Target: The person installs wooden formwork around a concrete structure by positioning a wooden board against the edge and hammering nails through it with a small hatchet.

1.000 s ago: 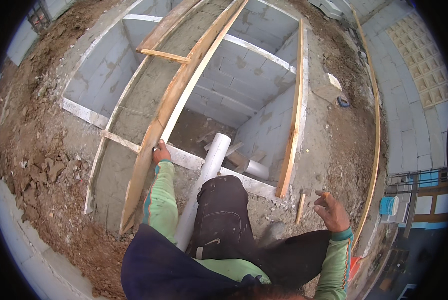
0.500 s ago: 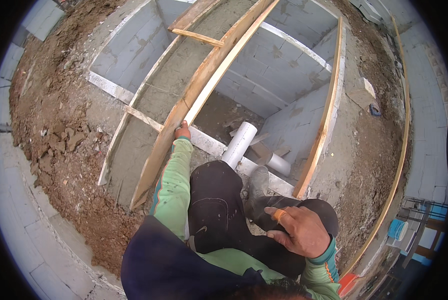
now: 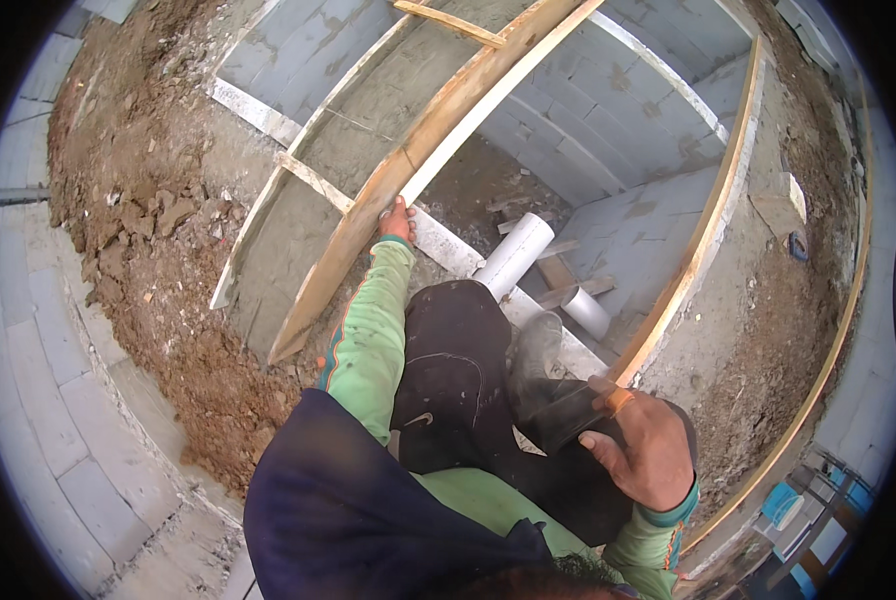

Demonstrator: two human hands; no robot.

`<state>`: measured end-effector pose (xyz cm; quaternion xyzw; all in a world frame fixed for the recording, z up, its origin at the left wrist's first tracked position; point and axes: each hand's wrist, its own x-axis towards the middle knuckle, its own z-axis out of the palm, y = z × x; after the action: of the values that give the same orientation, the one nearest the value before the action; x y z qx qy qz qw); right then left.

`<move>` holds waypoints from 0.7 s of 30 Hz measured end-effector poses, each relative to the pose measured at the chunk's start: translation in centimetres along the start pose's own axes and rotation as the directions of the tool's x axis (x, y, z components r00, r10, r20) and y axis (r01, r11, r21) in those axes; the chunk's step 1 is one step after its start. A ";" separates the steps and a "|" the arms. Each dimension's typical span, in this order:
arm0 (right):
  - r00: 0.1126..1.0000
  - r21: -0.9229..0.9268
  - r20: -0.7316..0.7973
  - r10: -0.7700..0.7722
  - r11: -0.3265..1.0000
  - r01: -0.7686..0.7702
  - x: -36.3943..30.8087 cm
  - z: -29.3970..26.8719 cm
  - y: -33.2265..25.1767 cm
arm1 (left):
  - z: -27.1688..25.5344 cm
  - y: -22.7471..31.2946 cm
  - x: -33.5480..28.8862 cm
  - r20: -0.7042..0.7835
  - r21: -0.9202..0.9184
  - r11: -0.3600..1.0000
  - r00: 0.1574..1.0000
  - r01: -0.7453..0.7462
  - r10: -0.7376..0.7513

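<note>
My left hand (image 3: pixel 398 221) grips the edge of a long wooden board (image 3: pixel 346 250), its fingers partly hidden by the wood. This board stands on edge along a strip of wet grey concrete (image 3: pixel 288 235), with a thin pale batten (image 3: pixel 503 98) along its inner side. A short wooden crosspiece (image 3: pixel 314 182) bridges the strip beside my left hand. Over my bent knee hangs my right hand (image 3: pixel 643 450), thumb and index finger apart, an orange band round the index finger. Nothing shows in it. A white plastic pipe (image 3: pixel 515 255) lies slanted over the pit's edge near my knee.
A block-walled pit (image 3: pixel 618 215) opens ahead, with wood scraps and a second pipe piece (image 3: pixel 586 312). Another wooden board (image 3: pixel 703 240) edges its right side. Loose brown soil (image 3: pixel 158 290) lies left, and a concrete block (image 3: pixel 778 200) sits at the right.
The whole view has shifted, so the boards and pit appear farther right and slightly higher. My left hand keeps its hold on the board; my right hand stays over the knee.
</note>
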<state>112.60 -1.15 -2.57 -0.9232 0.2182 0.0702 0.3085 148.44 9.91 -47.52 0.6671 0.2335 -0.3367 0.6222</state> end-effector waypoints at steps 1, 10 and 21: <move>1.000 0.004 -0.005 0.000 1.000 0.000 0.0 0.0 0.1 | 0.3 -0.3 0.5 -0.076 -0.091 0.995 0.996 -0.044 0.037; 1.000 0.018 0.003 -0.020 1.000 0.020 -0.7 -0.4 1.2 | -0.6 0.0 1.2 -0.031 -0.172 0.983 0.997 0.057 -0.064; 0.999 0.037 0.024 -0.036 0.999 0.035 -0.5 -1.1 0.9 | -0.7 0.8 0.0 -0.044 -0.026 0.995 0.994 0.100 -0.101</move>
<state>111.77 -2.23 -2.06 -0.9202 0.1991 0.0722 0.3292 149.16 10.45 -47.00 0.6547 0.2848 -0.3494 0.6068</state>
